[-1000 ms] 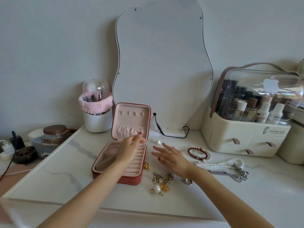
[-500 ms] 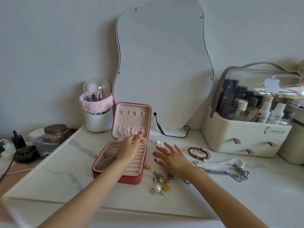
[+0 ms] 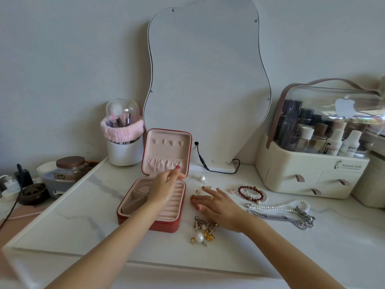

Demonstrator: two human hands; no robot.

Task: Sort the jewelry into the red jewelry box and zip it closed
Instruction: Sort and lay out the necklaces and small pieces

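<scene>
The red jewelry box (image 3: 155,197) lies open at the centre of the frame on the white tabletop (image 3: 79,207), lid upright, zip undone; its ring rolls and small compartments look bare, so the sorting has, I'd judge, barely started; whether anything lies under the hand I cannot tell

The left hand (image 3: 164,187) hovers over the box's back edge, fingers loosely bent toward the thumb; whether that grip holds some tiny piece I cannot tell; the right hand (image 3: 218,205) lies flat just right of the box, fingers spread and straight, its grip wide and holding nothing, fingertips near a few small pieces there

Everything else waits outside the box: a pearl stud (image 3: 203,178) above the right hand; a heap of earrings (image 3: 203,230) below it, near the box's lower right corner; the red bead bracelet (image 3: 250,192), the pearl necklace (image 3: 277,207) and the silver chain (image 3: 281,219) to the right of centre; all of that must go in, then the lid down and the zip run round
</scene>
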